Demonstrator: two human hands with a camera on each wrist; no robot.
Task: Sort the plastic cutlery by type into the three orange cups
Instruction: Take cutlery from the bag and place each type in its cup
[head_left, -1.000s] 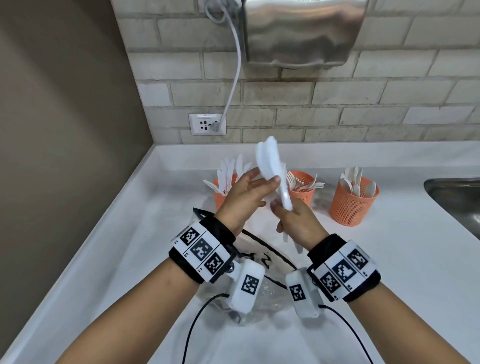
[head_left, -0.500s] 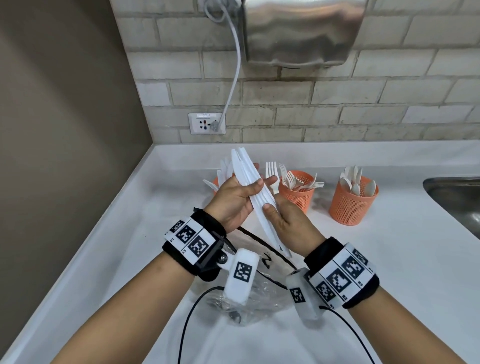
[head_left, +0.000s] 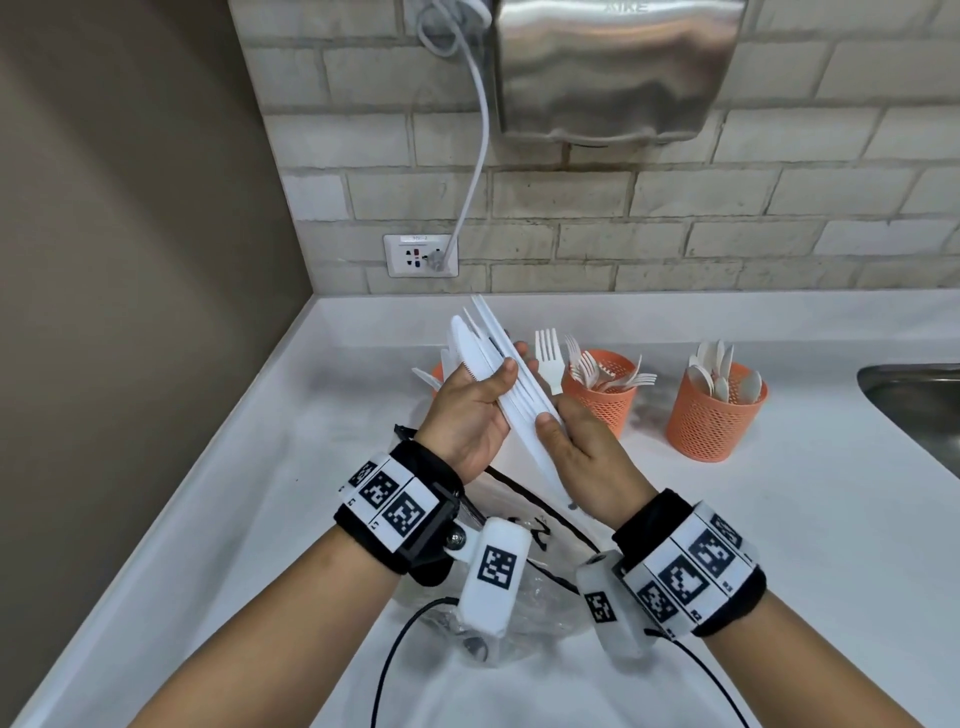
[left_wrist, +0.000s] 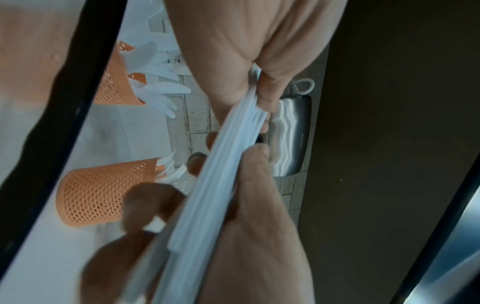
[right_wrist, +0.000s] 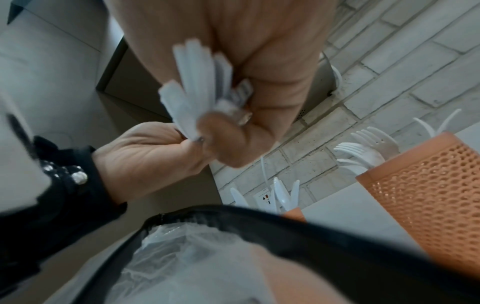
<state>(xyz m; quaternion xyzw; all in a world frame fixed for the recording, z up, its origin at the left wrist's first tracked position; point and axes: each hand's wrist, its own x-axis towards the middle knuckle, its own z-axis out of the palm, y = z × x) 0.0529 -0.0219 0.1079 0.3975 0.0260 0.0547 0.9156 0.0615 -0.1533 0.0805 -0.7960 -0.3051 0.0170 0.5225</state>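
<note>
Together, your left hand and right hand curl their fingers round a fanned bundle of white plastic cutlery above the worktop.

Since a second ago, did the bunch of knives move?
Yes. The knives tipped over to the left, their tips going from just left of the fork cup toward the wall socket.

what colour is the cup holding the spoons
Orange, with a fine mesh pattern; the spoon cup shows best in the head view.
</note>
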